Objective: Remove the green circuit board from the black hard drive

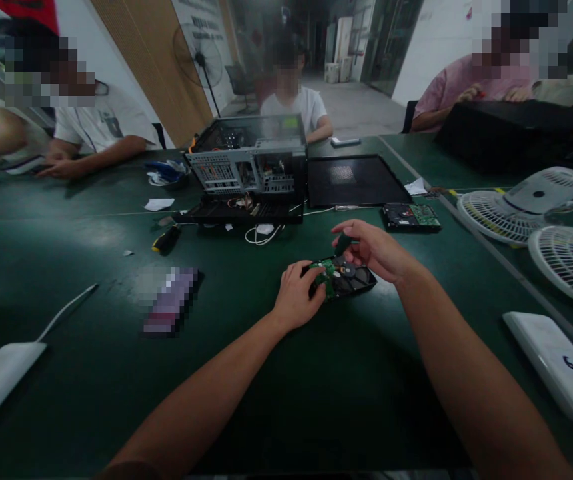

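Note:
A hard drive [355,283] lies on the green table with its green circuit board side up. My left hand [297,292] is closed over the drive's left end, thumb and fingers on its board and edge. Just above the drive's far edge, my right hand [369,250] pinches a screwdriver [342,244] by its short dark handle. Its shaft and tip are hard to make out against the drive. A second hard drive [411,217] rests farther back on the right, away from both hands.
An opened computer case [249,167] stands ahead, with its black side panel [359,180] flat beside it. A yellow-black screwdriver [165,239] and a phone [171,300] lie left. White fan parts [504,213] and a white casing [554,360] are right. Other people sit around the table.

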`<control>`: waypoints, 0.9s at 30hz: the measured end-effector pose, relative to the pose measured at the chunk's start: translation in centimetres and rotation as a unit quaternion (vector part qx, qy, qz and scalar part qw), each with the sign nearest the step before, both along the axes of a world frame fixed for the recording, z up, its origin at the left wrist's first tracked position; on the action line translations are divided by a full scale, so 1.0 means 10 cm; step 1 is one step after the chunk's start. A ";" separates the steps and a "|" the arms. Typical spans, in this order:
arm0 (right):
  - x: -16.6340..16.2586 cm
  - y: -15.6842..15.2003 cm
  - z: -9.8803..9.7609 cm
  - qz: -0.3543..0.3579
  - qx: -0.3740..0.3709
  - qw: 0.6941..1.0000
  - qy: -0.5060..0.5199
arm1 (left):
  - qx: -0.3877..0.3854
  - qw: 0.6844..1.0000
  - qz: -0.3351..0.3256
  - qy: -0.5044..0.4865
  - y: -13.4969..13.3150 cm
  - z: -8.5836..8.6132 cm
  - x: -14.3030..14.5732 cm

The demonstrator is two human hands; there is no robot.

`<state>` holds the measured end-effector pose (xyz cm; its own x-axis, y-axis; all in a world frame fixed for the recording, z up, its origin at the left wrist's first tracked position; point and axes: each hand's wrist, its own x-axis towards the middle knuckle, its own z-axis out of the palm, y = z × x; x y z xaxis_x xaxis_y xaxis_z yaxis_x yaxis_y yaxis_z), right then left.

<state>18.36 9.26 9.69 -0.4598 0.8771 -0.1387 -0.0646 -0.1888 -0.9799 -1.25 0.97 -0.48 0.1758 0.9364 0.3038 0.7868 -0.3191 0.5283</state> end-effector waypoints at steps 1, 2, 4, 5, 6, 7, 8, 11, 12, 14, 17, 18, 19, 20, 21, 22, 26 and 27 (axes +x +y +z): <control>0.00 0.00 0.00 0.009 -0.003 1.000 0.001 | -0.002 1.000 0.000 0.000 0.00 0.01 0.00; 0.00 -0.01 0.00 0.016 -0.008 1.000 0.001 | -0.003 1.000 0.000 0.000 0.00 0.02 0.00; 0.00 -0.01 0.00 0.018 -0.023 1.000 0.007 | -0.004 1.000 -0.002 -0.001 0.00 0.03 0.00; 0.00 0.00 0.00 0.016 -0.032 0.999 0.014 | -0.004 1.000 -0.003 -0.001 0.00 0.04 0.00; 0.00 0.00 0.00 0.013 -0.041 0.999 0.024 | -0.005 1.000 -0.004 0.000 0.00 0.04 0.00; 0.00 0.00 -0.01 0.010 -0.049 0.998 0.036 | -0.005 1.000 -0.005 0.001 0.00 0.04 0.00; 0.00 0.01 -0.01 0.008 -0.056 0.997 0.047 | -0.006 1.000 -0.004 0.002 0.00 0.04 0.00; 0.02 0.02 0.01 0.013 -0.065 0.996 0.053 | -0.007 1.000 -0.001 0.004 0.00 0.03 0.00; 0.03 0.02 0.02 0.016 -0.060 0.997 0.046 | -0.008 1.000 0.000 0.004 0.00 0.03 0.00; 0.05 0.02 0.03 0.023 -0.040 0.999 0.022 | -0.009 1.000 0.002 0.006 0.00 0.02 0.00; 0.08 0.02 0.04 0.028 -0.003 1.000 -0.012 | -0.006 1.000 -0.001 0.009 0.00 0.02 0.00; 0.08 0.02 0.04 0.026 0.008 0.999 -0.019 | -0.003 1.000 -0.001 0.010 0.00 0.01 0.00; 0.08 0.02 0.03 0.022 0.019 0.999 -0.024 | -0.001 1.000 0.000 0.010 0.00 0.01 0.00; 0.07 0.02 0.03 0.016 0.029 0.999 -0.027 | 0.001 1.000 0.001 0.011 0.00 0.01 0.00; 0.07 0.02 0.03 0.008 0.036 0.999 -0.028 | 0.002 1.000 0.003 0.010 0.00 0.00 0.01; 0.06 0.02 0.02 -0.001 0.041 0.999 -0.029 | 0.002 1.000 0.003 0.010 0.00 0.00 0.01; 0.03 0.03 0.01 -0.031 0.036 0.998 -0.035 | -0.001 1.000 0.004 0.012 0.00 -0.01 0.01; 0.03 0.03 0.01 -0.036 0.033 0.998 -0.036 | -0.003 1.000 0.004 0.013 0.00 0.00 0.01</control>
<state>18.65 9.55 9.76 -0.3866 0.9157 -0.1098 -0.0043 -0.1208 -0.9927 -1.18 0.97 -0.52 0.1765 0.9394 0.2938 0.8022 -0.3103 0.5101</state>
